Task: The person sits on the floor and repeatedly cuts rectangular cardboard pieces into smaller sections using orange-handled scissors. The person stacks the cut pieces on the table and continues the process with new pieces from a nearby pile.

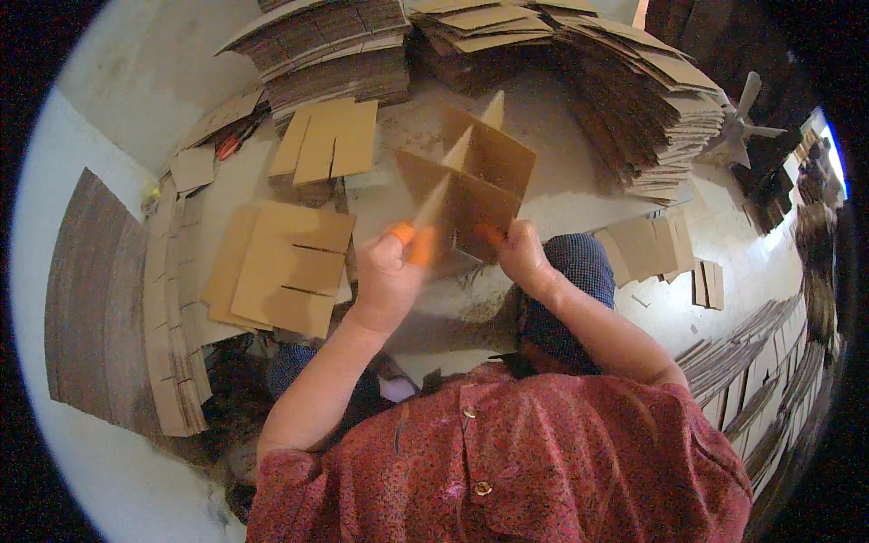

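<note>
Head view: we held a slotted cardboard divider [471, 181] up between both hands.

Our left hand [389, 271] was closed around the divider's lower left edge, orange caps on its fingertips [403, 233], while our right hand [520, 253] gripped the lower right edge, fingers curled shut on the board. The interlocked panels stood upright just beyond our knuckles. Flat slotted cardboard sheets [285, 267] lay on the floor [561, 195] just left of our left hand, and tall stacks of folded cardboard [652, 100] rose well beyond both hands. A fan [742, 122] stood far off to the right.
</note>
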Demonstrator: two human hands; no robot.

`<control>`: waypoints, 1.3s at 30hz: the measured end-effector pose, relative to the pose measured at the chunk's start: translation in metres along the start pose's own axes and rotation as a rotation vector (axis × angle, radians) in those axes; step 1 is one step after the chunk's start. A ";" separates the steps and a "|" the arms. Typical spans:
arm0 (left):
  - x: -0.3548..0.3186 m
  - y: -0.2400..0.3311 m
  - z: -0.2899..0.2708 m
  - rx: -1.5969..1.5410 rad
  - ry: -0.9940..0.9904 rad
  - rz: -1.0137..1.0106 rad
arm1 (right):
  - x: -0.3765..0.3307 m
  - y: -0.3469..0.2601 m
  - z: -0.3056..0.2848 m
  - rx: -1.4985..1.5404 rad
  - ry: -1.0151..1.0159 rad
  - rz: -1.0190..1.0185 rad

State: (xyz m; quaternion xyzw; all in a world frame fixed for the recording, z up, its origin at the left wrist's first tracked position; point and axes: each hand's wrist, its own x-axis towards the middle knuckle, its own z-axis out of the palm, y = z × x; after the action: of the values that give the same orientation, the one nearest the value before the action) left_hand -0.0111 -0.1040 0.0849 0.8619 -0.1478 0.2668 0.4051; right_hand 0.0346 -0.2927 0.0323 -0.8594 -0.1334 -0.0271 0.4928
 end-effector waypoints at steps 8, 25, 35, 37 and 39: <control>0.001 -0.031 0.007 -0.606 -0.055 -0.280 | 0.006 -0.027 -0.062 -0.104 0.612 -0.612; 0.031 -0.050 0.046 -0.371 -0.232 -0.010 | 0.037 -0.074 -0.077 0.236 0.244 -0.341; 0.066 -0.172 0.005 0.806 -0.177 -0.092 | 0.286 -0.099 -0.071 -0.851 0.518 -0.453; 0.071 -0.170 0.007 0.840 -0.182 -0.087 | 0.326 -0.077 -0.065 -0.986 0.440 -0.338; 0.073 -0.181 0.004 0.849 -0.188 -0.026 | 0.343 -0.055 -0.063 -1.139 0.366 -0.310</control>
State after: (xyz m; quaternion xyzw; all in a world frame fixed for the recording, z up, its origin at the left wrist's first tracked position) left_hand 0.1348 0.0040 0.0124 0.9744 -0.0501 0.2193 0.0030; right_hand 0.3564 -0.2507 0.1720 -0.9397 -0.1345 -0.3122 -0.0382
